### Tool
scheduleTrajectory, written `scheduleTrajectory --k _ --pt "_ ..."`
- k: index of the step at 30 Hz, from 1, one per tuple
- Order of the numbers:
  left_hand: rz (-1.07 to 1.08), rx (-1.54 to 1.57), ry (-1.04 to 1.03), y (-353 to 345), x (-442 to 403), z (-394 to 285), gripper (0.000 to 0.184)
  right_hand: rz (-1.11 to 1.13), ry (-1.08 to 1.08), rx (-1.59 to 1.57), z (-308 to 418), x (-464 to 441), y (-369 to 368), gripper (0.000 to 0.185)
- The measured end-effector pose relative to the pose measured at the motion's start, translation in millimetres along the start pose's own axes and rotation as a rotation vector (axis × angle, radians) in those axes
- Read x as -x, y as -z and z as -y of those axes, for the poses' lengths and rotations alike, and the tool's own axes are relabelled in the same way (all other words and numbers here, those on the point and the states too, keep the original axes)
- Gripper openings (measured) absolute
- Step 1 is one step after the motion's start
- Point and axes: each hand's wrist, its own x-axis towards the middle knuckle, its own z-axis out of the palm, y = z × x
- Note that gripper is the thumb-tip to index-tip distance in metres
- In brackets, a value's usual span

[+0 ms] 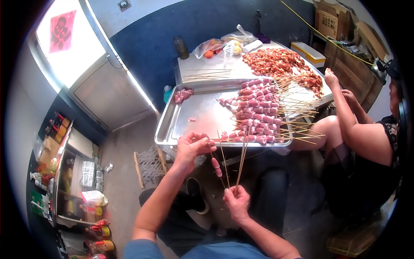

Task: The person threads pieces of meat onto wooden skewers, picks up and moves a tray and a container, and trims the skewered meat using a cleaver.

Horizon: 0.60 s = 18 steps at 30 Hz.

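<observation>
My right hand (pixel 238 203) is closed around the lower ends of several bamboo skewers (pixel 242 162), which fan upward. One of them carries meat pieces (pixel 216 167) partway along it. At the upper part of that skewer, my left hand (pixel 192 149) pinches a small piece of meat, mostly hidden by the fingers. Just beyond both hands lies a metal tray (pixel 166 125). Its right side bears rows of finished meat skewers (pixel 258 116), their bare stick ends pointing right. A small heap of raw meat (pixel 183 95) sits in the tray's far left corner.
Behind the tray, a white table (pixel 189 64) bears loose skewers (pixel 207 74), bagged fruit (pixel 211 49) and a large pile of reddish meat (pixel 280 62). Another person (pixel 362 125) sits at the right. A woven stool (pixel 149 166) and a bottle-filled shelf (pixel 69 190) stand left.
</observation>
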Motion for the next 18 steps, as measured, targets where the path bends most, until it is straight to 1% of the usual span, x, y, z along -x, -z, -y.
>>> scheduleTrajectory --k 6,9,11,13,15,16,18 --pt "-0.061 0.029 -0.048 5.3 -3.5 3.9 0.013 0.021 0.001 0.016 4.8 -1.3 -2.5 0.014" --pt "-0.048 -0.003 -0.057 3.2 -0.7 8.7 0.013 0.023 0.006 0.045 1.2 -1.5 0.1 0.014" --pt "0.016 -0.073 -0.090 -0.1 7.6 10.4 0.011 0.030 0.006 0.069 2.6 -1.4 -0.5 0.014" --pt "0.011 -0.053 -0.058 -0.8 13.2 16.7 0.010 -0.011 -0.004 0.031 7.4 -1.9 -2.5 0.013" --pt "0.086 -0.003 -0.014 -5.3 19.8 27.7 0.011 -0.019 -0.013 0.035 5.4 -1.1 -2.2 0.013" --pt "0.124 0.069 0.036 -8.2 22.6 31.3 0.012 -0.029 -0.016 0.038 4.9 -1.8 -2.2 0.014" --pt "0.092 0.114 0.041 -11.6 25.1 36.3 0.013 -0.036 -0.021 0.033 4.8 -2.5 -2.1 0.014"
